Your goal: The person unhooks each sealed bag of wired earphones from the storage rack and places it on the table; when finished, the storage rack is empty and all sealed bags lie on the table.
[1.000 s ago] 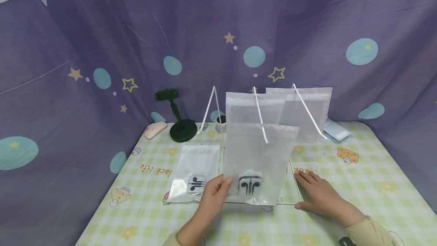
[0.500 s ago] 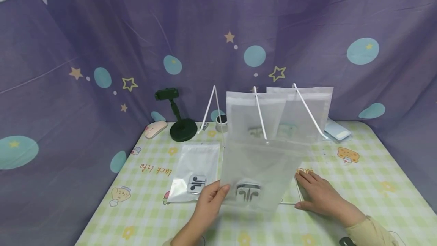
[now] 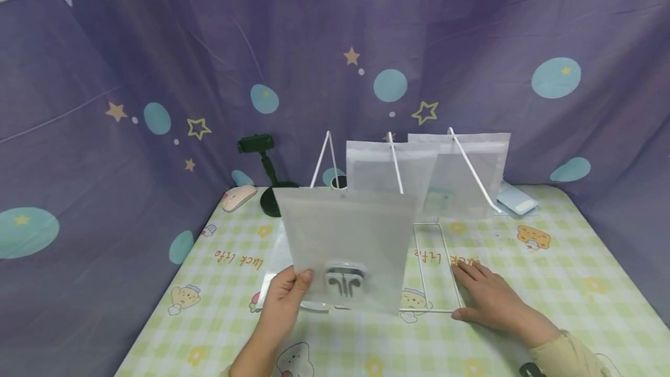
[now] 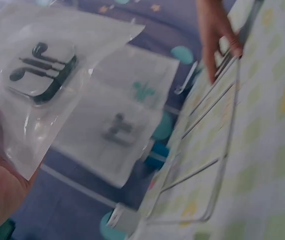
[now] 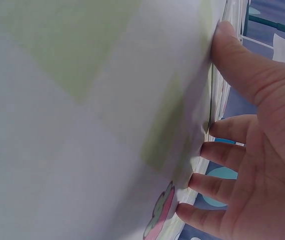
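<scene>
My left hand (image 3: 282,298) pinches the lower left edge of a frosted zip bag (image 3: 348,226). Inside that bag sits a white case of dark earphones (image 3: 344,283). The bag stands upright before the white wire rack (image 3: 320,159), hiding the lower part of its left and middle prongs. My right hand (image 3: 492,298) rests palm down at the right side of the rack's base, its fingers and thumb touching the wire. Two more frosted bags, a middle bag (image 3: 377,162) and a right bag (image 3: 471,173), hang on the rack's prongs.
Partly behind the held bag, another clear bag (image 3: 274,266) lies on the tablecloth (image 3: 209,319). Along the back are a pink mouse (image 3: 238,198), a dark green phone stand (image 3: 267,162), a small cup (image 3: 339,181) and a light blue packet (image 3: 515,198).
My left hand has moved the bag of earphones leftward, from in front of the middle prong to before the left prong. The right hand has stayed on the rack's base.
</scene>
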A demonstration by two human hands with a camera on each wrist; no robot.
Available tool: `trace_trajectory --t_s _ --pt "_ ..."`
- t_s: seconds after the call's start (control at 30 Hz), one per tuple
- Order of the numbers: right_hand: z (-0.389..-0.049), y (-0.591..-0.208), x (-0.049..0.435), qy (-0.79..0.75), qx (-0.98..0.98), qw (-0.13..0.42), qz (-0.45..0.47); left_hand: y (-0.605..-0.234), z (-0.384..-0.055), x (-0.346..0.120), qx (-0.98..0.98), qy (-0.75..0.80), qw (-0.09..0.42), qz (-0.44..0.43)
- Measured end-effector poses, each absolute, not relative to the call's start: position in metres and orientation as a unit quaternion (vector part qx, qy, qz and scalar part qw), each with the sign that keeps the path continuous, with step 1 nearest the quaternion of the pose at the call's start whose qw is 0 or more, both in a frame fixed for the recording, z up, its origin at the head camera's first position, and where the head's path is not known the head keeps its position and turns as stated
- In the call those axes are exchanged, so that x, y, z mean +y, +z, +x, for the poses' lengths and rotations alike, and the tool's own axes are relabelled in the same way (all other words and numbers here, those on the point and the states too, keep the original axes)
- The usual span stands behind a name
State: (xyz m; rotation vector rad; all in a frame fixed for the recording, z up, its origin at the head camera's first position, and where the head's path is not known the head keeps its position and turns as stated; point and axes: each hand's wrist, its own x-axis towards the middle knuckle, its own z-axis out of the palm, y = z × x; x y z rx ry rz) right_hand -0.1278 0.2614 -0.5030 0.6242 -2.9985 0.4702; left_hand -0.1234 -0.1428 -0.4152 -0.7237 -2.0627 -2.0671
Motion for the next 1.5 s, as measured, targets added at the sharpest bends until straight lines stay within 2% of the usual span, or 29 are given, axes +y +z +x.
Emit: trace_trajectory --t_s 0.27,0.43,0.7,0.97,1.17,1.3,1.5 --pt "-0.127 -0.502 0.260 0.156 -0.966 0.016 0.203 -0.397 -0.129 -0.186 -0.668 -0.710 0.142 -0.172" --pt "-0.128 -0.501 0.259 0.154 -0.967 0.013 0.203 -0.389 -0.132 -0.220 -0.641 -0.738 0.155 -0.140" --pt "-0.128 -0.500 0.257 0.151 -0.969 0.006 0.197 -0.389 -0.141 -0.280 -0.612 -0.775 0.146 -0.064" --pt "-0.129 -0.502 0.258 0.151 -0.969 0.010 0.196 -0.414 -0.152 -0.332 -0.680 -0.725 0.088 0.065" --pt "-0.129 -0.501 0.257 0.156 -0.968 0.007 0.195 -0.429 -0.162 -0.361 -0.770 -0.620 -0.002 0.153" --pt "-0.129 -0.501 0.257 0.155 -0.968 0.010 0.196 -0.438 -0.170 -0.378 -0.811 -0.558 -0.060 0.167" --pt "-0.130 -0.501 0.258 0.153 -0.968 0.005 0.197 -0.452 -0.181 -0.396 -0.827 -0.529 -0.092 0.165"
